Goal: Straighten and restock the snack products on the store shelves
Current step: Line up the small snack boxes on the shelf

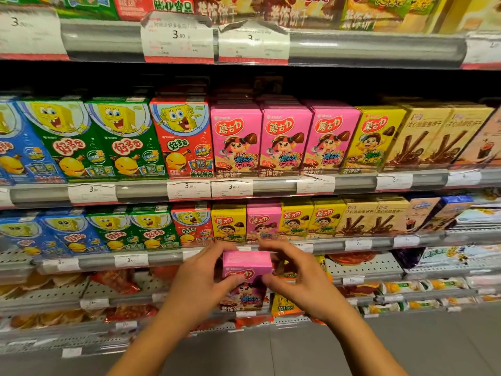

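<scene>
A pink snack box (247, 270) is upright in front of the lower shelf, held between both hands. My left hand (202, 278) grips its left side, thumb on the front face. My right hand (294, 275) grips its right side. Directly behind it, on the lower shelf, one pink box (263, 221) stands between yellow boxes (229, 222). The shelf above holds a row of three matching pink boxes (284, 139).
Green, blue and red cartoon boxes (127, 137) fill the left of both shelves. Brown stick-biscuit boxes (423, 137) stand at the right. A grey shelf rail with price tags (130, 260) runs just behind the hands. Bagged snacks (119, 283) lie on lower racks. Grey floor (433, 335) is below.
</scene>
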Tool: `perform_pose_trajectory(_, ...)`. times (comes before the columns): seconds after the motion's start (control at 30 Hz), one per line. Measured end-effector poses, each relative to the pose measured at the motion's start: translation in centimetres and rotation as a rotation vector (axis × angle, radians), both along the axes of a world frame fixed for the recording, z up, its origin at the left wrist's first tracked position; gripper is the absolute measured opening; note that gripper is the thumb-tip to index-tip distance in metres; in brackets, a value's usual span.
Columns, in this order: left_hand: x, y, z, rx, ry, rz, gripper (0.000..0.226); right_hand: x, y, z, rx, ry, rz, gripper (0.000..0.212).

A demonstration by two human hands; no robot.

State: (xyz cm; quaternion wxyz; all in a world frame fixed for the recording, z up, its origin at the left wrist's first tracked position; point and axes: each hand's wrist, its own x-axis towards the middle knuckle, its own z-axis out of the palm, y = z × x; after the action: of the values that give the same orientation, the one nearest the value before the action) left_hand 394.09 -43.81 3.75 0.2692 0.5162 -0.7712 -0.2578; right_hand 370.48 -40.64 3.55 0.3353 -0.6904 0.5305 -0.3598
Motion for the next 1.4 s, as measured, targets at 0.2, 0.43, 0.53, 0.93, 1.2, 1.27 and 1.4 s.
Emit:
perform_pose_trajectory(0.2, -3.0, -1.6, 0.9, 0.078, -0.102, -0.174, 0.059, -2.7, 1.0, -1.9, -0.104, 0.115, -0.106, 0.039)
perform_pose_trajectory(0.43, -4.6, -7.1, 1.2, -0.047, -0.459, 0.113, 0.074, -7.7, 2.1, -2.7, -0.123, 0.137, -0.247, 0.038)
perform_pose_trajectory(0.53, -6.2, -7.8, 0.3, -0.039, -0.580, 0.149, 0.070, -8.9, 2.1, -2.7, -0.131, 0.131, -0.248, 0.039)
perform_pose_trajectory(0.93, -6.6, -7.6, -2.4, -0.171, -0.616, 0.272, 0.051, -10.3, 1.5, -3.6, -0.131, 0.103, -0.241, 0.043)
perform_pose_trajectory(1.2, -5.7, -8.9, -1.7, -0.283, -0.683, 0.212, 0.060, -8.5, -0.1, -2.3, -0.144, 0.144, -0.246, 0.043)
perform_pose_trajectory(1.27, -5.4, -8.5, -1.1, -0.352, -0.682, 0.181, 0.063, -7.9, -0.2, -2.1, -0.149, 0.161, -0.252, 0.051)
perform_pose_trajectory(1.4, -3.3, -7.0, -0.9, -0.459, -0.596, 0.137, 0.065, -6.4, -0.5, -1.7, -0.165, 0.210, -0.246, 0.037)
